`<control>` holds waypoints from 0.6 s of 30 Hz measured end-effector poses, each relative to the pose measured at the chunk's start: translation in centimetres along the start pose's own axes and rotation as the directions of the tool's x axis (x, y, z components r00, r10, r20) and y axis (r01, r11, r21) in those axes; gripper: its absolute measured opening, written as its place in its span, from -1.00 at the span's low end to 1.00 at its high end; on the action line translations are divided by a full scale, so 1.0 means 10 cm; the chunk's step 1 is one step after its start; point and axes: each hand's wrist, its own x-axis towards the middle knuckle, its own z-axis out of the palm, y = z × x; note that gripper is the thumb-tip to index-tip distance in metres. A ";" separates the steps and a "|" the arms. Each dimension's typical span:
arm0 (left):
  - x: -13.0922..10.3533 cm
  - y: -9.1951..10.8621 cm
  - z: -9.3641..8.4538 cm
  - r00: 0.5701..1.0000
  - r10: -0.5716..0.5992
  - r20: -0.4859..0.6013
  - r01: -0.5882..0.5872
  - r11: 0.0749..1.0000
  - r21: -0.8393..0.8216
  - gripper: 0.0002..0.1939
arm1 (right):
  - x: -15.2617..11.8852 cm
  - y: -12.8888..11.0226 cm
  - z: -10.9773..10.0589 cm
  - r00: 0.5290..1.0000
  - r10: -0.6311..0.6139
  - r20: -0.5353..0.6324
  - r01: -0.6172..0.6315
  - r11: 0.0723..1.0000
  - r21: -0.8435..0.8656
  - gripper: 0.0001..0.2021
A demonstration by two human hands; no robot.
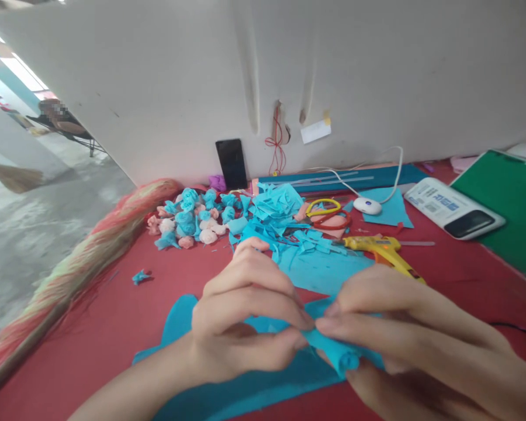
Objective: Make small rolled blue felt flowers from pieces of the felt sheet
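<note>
Between my two hands is a rolled strip of blue crepe paper (335,349), its spiral end turned toward me at the lower right. The thumb and forefinger of my left hand (249,313) pinch its narrow end, with the other fingers loosely curled. My right hand (403,327) closes its fingers around the wider rolled part; its thumb shows partly below. Under both hands lies a larger sheet of blue crepe paper (228,394) on the red table cover (83,356).
Blue and pink paper flowers (186,222) are heaped beyond my left hand, beside blue paper scraps (276,204). Scissors (328,213), a yellow glue gun (388,248), a white boxy device (456,210) and a phone (232,164) lie farther back. A broom (92,251) lines the left edge.
</note>
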 end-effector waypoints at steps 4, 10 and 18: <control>-0.01 -0.01 0.01 1.000 -0.021 -0.003 0.021 0.999 -0.032 -0.88 | -0.10 0.00 -0.04 0.984 0.144 0.100 -0.137 0.987 -0.078 -0.94; -0.05 -0.02 0.02 0.997 -0.072 0.002 0.072 0.994 -0.080 -0.88 | -0.18 -0.01 -0.13 0.965 0.230 0.127 -0.220 0.971 -0.092 -0.95; -0.08 0.05 0.07 0.951 -0.305 0.049 0.305 0.903 -0.303 -0.90 | -0.05 -0.03 -0.15 0.984 0.115 0.134 -0.131 0.985 0.115 -0.79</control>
